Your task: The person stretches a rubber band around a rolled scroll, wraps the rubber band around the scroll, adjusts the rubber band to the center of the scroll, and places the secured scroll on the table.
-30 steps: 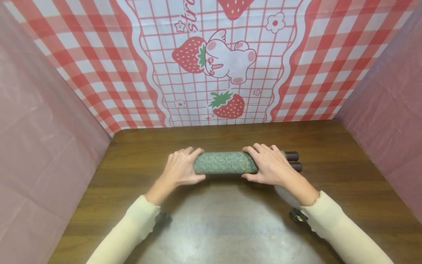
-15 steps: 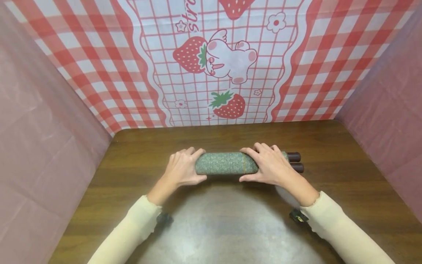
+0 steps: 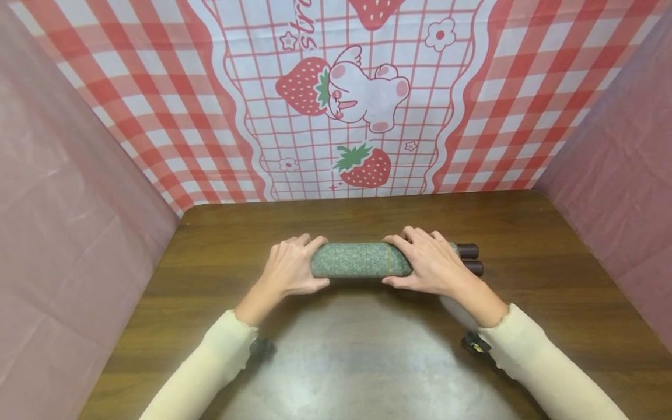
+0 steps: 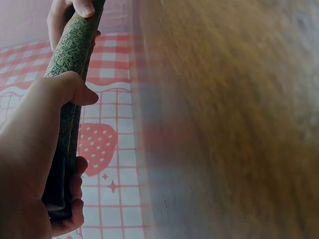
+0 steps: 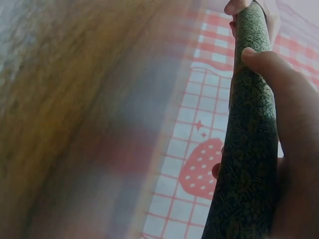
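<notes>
A rolled scroll [image 3: 350, 259] in green patterned cloth lies crosswise in both hands in the head view. My left hand [image 3: 289, 267] grips its left part, thumb on the near side and fingers over the far side. In the left wrist view a dark knob [image 4: 56, 191] shows at the scroll's end inside that hand. My right hand [image 3: 429, 261] holds the right part in the same way. Two dark roller ends [image 3: 468, 251] stick out beyond it, one behind the other. A thin yellowish line crosses the cloth near the right hand. The palms hide both end parts of the roll.
The brown wooden table [image 3: 336, 221] lies beneath, with a bright glare [image 3: 357, 361] nearer the body. A red and white strawberry cloth [image 3: 367, 105] hangs behind its far edge. Pink cloth walls [image 3: 68, 233] stand at both sides. Small dark devices [image 3: 475, 343] sit at the wrists.
Both hands and the scroll shifted very slightly to the right between the first two frames. Since half a second ago they have stayed almost still, with the same grip.
</notes>
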{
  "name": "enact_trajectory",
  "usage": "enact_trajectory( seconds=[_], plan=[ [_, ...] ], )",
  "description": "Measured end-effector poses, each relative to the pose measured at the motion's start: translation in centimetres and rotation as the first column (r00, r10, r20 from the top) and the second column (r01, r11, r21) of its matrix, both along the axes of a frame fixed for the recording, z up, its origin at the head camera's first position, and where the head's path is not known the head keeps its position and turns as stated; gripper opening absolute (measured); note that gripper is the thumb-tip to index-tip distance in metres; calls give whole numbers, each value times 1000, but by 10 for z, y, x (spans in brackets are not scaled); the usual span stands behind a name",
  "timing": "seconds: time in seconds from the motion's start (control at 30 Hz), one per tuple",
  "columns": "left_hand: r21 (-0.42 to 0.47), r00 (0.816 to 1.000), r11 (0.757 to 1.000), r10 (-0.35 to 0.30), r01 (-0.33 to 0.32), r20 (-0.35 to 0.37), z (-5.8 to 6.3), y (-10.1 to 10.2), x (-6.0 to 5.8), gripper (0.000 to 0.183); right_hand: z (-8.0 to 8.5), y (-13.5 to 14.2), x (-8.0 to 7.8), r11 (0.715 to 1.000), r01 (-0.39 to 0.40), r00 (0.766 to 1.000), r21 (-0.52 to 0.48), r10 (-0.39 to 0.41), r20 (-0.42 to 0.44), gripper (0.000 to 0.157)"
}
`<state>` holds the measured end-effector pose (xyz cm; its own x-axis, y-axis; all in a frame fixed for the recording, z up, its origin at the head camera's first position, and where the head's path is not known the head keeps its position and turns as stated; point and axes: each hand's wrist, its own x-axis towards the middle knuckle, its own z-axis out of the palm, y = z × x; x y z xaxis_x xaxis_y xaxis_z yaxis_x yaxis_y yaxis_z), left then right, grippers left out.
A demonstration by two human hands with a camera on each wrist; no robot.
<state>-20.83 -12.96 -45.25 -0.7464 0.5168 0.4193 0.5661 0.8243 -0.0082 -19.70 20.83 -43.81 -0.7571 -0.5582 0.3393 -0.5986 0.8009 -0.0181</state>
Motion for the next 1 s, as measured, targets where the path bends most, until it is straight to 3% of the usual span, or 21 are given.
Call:
enact_trajectory(
  seconds=[0.37, 1.0],
  plan=[
    [10, 1000, 1000, 0, 0, 5, -3, 3, 0, 82, 2, 5, 2, 999, 47, 998, 9, -48, 41, 88],
    [5, 1000, 1000, -6, 6, 22, -3, 7, -1, 80, 3, 1, 1, 1000, 15, 999, 20, -16, 43, 89]
  ],
)
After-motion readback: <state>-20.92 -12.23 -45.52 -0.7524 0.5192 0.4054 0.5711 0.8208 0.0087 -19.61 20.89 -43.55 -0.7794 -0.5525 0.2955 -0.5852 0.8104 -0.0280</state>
